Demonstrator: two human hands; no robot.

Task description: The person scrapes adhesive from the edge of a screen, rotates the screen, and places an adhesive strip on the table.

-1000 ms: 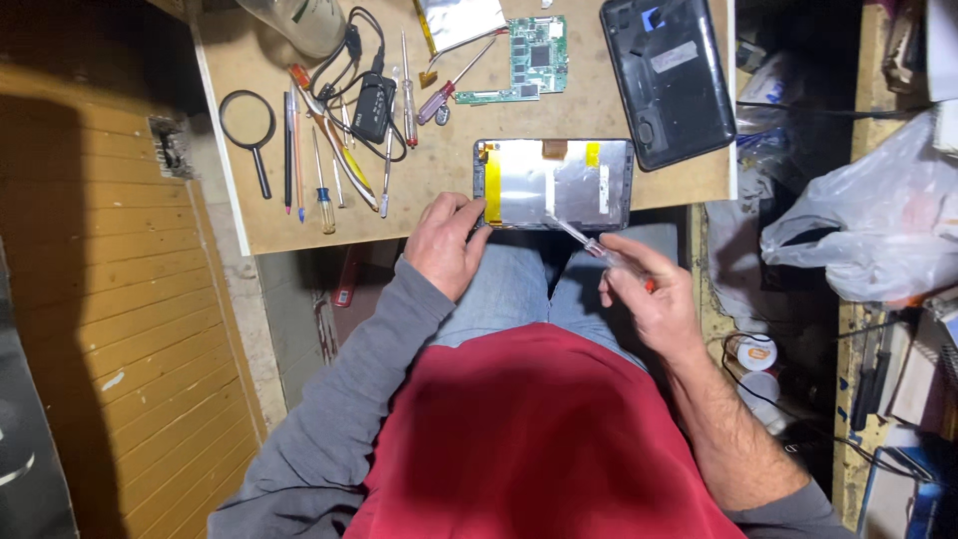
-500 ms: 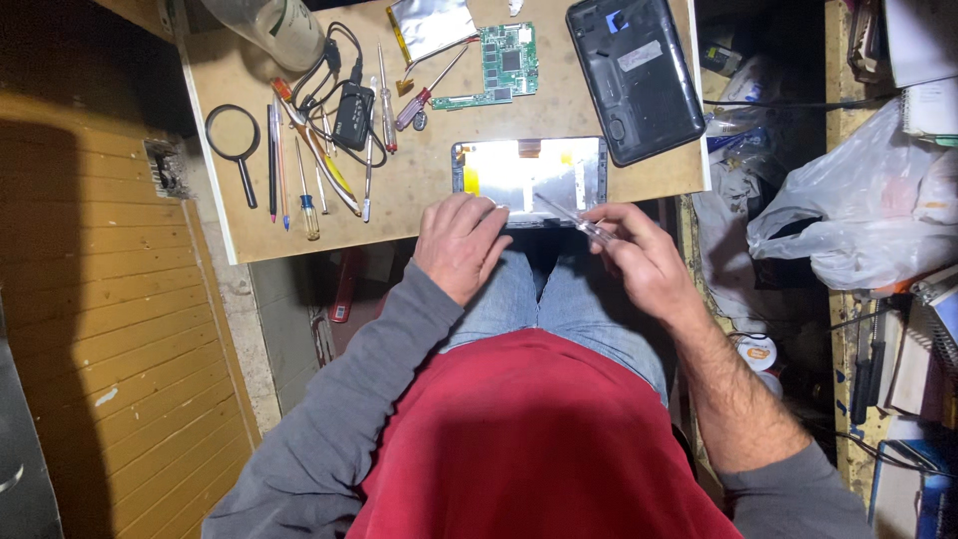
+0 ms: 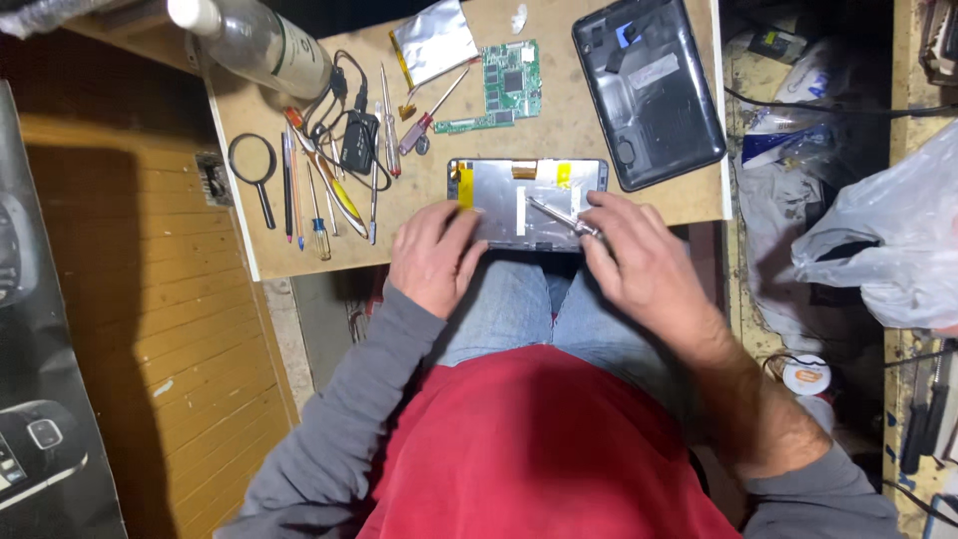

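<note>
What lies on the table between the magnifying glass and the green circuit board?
In the head view, between the magnifying glass and the green circuit board lie a row of screwdrivers, a small black box with its cable and a red-handled screwdriver.

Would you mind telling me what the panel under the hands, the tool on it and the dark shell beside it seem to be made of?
Panel: likely sheet metal, a dull silver face with yellow tape tabs. Tool in the right hand: probably steel, thin and bright, perhaps tweezers. Dark shell: apparently moulded plastic, black with a slight gloss. The left hand rests at the panel's edge.
</note>
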